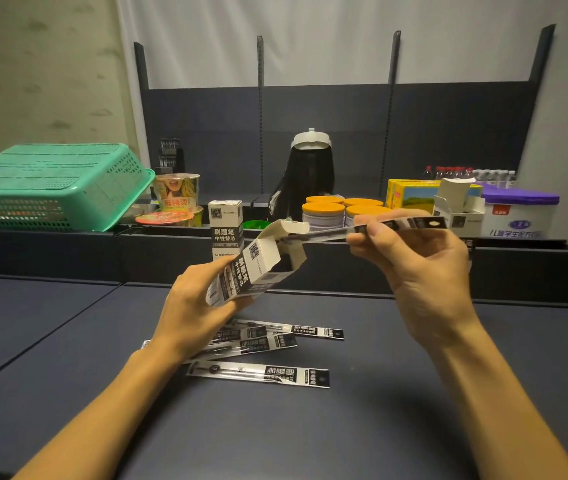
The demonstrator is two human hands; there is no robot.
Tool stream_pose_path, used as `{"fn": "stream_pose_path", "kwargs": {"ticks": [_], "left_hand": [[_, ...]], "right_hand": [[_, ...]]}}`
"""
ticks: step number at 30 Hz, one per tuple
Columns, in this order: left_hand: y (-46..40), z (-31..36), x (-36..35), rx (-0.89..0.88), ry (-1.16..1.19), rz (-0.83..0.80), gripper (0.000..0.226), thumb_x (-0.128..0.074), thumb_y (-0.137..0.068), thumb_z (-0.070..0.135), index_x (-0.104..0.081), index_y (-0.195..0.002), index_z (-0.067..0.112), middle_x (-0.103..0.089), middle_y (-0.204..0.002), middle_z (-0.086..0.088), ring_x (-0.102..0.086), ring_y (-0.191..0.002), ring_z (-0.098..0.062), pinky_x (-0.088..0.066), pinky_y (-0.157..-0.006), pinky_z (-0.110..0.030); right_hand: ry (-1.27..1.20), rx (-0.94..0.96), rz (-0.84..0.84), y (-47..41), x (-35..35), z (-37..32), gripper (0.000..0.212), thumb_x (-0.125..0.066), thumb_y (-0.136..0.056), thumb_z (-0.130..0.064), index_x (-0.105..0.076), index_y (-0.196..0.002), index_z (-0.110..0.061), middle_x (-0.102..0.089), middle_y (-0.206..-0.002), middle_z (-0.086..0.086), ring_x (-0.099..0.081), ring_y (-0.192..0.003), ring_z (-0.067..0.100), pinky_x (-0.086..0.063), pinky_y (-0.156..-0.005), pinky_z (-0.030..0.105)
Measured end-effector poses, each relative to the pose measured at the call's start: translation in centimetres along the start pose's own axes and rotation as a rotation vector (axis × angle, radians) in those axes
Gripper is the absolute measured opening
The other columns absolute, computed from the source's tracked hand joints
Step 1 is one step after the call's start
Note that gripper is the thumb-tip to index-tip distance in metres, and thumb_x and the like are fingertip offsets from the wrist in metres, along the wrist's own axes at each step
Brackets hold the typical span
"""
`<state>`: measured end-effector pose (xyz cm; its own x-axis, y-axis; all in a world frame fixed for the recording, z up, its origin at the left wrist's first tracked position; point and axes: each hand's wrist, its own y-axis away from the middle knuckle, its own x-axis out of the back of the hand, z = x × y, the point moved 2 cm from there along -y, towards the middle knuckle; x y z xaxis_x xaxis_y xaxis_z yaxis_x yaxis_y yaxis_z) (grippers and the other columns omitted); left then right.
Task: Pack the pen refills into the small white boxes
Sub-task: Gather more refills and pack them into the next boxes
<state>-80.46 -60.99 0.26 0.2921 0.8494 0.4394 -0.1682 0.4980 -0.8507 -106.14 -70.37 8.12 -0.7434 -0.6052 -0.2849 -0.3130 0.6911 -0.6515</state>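
Loose pen refills (258,372) lie fanned on the near desk (68,341), within easy reach. Above them the left hand (192,306) grips a small white box (251,271), tilted with its open flap facing right, while the right hand (410,258) pinches one refill (379,227) level with that mouth, apparently to slide it in. Farther off, a closed box (225,223) stands upright and an opened one (459,209) sits at far right.

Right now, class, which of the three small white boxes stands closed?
The upright box behind the left hand; the held box and far-right box have open flaps.
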Motion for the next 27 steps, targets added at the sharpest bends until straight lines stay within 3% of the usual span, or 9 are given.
{"fn": "stream_pose_path", "kwargs": {"ticks": [8,16,19,22,27], "left_hand": [[0.1,0.0,-0.1,-0.026,0.017,-0.016,0.068,-0.063,-0.075,0.053,-0.05,-0.133,0.02,-0.054,-0.117,0.01,-0.053,-0.105,-0.009,-0.053,-0.084,-0.039],[0.1,0.0,-0.3,-0.044,0.027,-0.044,0.068,-0.073,-0.07,0.036,-0.047,-0.131,0.027,-0.06,-0.12,-0.001,-0.053,-0.109,-0.011,-0.052,-0.086,-0.04],[0.2,-0.3,-0.3,-0.055,0.041,-0.06,0.069,-0.076,-0.07,0.037,-0.048,-0.132,0.025,-0.056,-0.121,0.006,-0.052,-0.111,-0.01,-0.052,-0.087,-0.038],[0.4,-0.5,-0.4,-0.055,0.043,-0.074,0.07,-0.076,-0.07,0.037,-0.048,-0.133,0.025,-0.054,-0.122,0.008,-0.051,-0.111,-0.008,-0.048,-0.085,-0.03],[0.3,-0.6,-0.6,-0.042,0.056,-0.084,0.071,-0.074,-0.071,0.03,-0.045,-0.134,0.029,-0.054,-0.123,0.009,-0.051,-0.109,-0.005,-0.047,-0.084,-0.025]], "right_hand": [[0.08,0.056,-0.064,0.2,-0.5,0.4,0.02,-0.065,-0.08,-0.01,-0.065,-0.095,0.003,-0.073,-0.094,0.014,-0.073,-0.081,0.028,-0.058,-0.069,0.029],[0.214,0.034,-0.136,0.5,-0.9,1.6,0.012,-0.063,-0.086,0.001,-0.068,-0.097,0.003,-0.073,-0.093,0.013,-0.073,-0.081,0.021,-0.058,-0.071,0.026],[0.333,0.019,-0.188,0.7,-1.1,2.6,0.012,-0.066,-0.087,-0.002,-0.071,-0.097,-0.005,-0.075,-0.096,0.005,-0.072,-0.087,0.019,-0.059,-0.078,0.033],[0.37,0.065,-0.162,0.8,-1.2,3.1,0.013,-0.07,-0.084,-0.004,-0.073,-0.096,-0.009,-0.075,-0.096,0.0,-0.071,-0.09,0.02,-0.059,-0.082,0.039],[0.34,0.175,-0.034,0.8,-1.0,2.2,0.006,-0.07,-0.084,-0.002,-0.071,-0.089,-0.006,-0.073,-0.084,0.008,-0.071,-0.08,0.022,-0.058,-0.077,0.03]]}}
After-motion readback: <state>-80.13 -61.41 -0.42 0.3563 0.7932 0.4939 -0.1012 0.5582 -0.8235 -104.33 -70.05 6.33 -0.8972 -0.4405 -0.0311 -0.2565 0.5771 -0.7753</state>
